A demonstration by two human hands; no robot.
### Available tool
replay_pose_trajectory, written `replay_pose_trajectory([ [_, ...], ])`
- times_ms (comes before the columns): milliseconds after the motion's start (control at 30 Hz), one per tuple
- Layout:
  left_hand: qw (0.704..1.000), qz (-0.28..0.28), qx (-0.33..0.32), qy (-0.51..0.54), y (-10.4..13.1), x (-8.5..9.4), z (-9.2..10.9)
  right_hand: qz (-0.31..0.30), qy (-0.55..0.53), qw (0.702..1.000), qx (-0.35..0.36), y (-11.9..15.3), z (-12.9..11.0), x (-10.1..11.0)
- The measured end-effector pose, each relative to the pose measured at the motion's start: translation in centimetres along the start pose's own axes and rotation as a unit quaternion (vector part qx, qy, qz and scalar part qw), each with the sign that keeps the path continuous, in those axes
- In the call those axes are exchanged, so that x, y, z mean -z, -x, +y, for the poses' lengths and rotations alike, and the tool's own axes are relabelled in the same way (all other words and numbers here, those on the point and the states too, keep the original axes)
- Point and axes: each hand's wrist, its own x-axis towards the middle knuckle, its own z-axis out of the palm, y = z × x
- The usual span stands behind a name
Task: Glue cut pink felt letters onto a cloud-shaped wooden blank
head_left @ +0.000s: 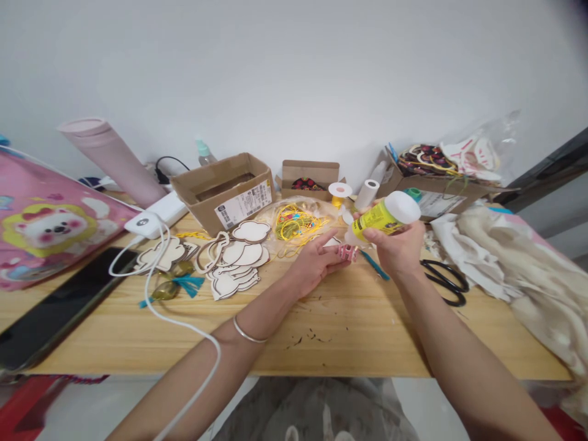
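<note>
My right hand (399,248) is wrapped round a yellow glue bottle (377,219) with a white end, held tilted so that its narrow tip points down and to the left. Just below that tip, my left hand (319,263) has its fingers closed on a small pink-and-red patterned piece (348,252); its exact kind is too small to make out. A teal pen-like stick (374,264) lies on the wooden table (340,343) between the hands. Black-handled scissors (445,282) rest right of my right wrist. Left of my left hand are stacked white cloud-shaped cutouts (239,263).
Behind the hands stand an open cardboard box (223,190), a bag of yellow cords (298,223), a thread spool (340,191) and a full box (441,199). A white cable (184,324) crosses over my left forearm. A phone (64,306) and cream cloth (528,275) lie at the sides.
</note>
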Motion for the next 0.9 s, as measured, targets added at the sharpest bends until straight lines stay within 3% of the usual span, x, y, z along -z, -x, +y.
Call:
replay_pose_trajectory([
  [200, 1.0, 0.005, 0.0, 0.0, 0.03, -0.09, -0.01, 0.035, -0.011, 0.999, 0.014, -0.08, 0.04, 0.24],
  [433, 1.0, 0.014, -0.005, 0.009, -0.04, -0.11, 0.11, -0.009, -0.001, 1.0, -0.009, 0.13, -0.23, 0.26],
  [900, 1.0, -0.003, -0.007, 0.017, 0.03, -0.3, 0.39, -0.02, 0.004, 1.0, -0.007, 0.27, -0.08, 0.34],
])
